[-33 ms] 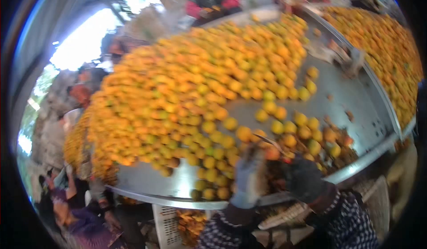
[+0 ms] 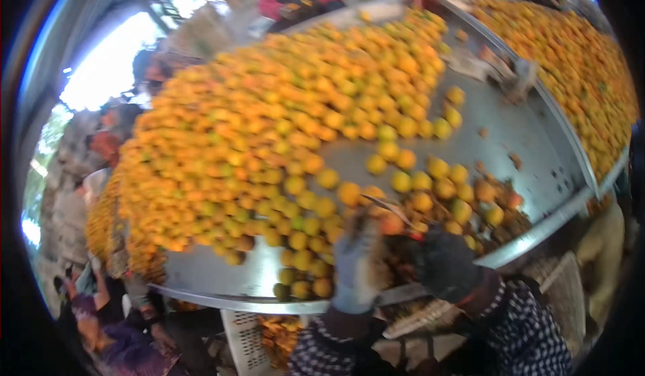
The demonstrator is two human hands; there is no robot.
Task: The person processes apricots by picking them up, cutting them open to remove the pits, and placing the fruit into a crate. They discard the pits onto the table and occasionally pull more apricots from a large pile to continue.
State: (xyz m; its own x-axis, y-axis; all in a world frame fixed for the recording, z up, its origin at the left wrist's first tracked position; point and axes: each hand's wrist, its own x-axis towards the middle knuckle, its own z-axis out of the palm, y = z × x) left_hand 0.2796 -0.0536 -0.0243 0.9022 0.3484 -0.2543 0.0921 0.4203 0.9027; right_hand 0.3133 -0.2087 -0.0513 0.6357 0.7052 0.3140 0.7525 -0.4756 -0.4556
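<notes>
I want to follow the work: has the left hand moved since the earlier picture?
No, not visibly: the left hand keeps its place against the front rim of the metal tray; the whole scene merely slid left in view.

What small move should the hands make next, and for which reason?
Perhaps the right hand should first ease the thin blade-like tool it seems to hold a little away from the left hand, because its far end lies close to that hand; blur hides the exact gap.
</notes>
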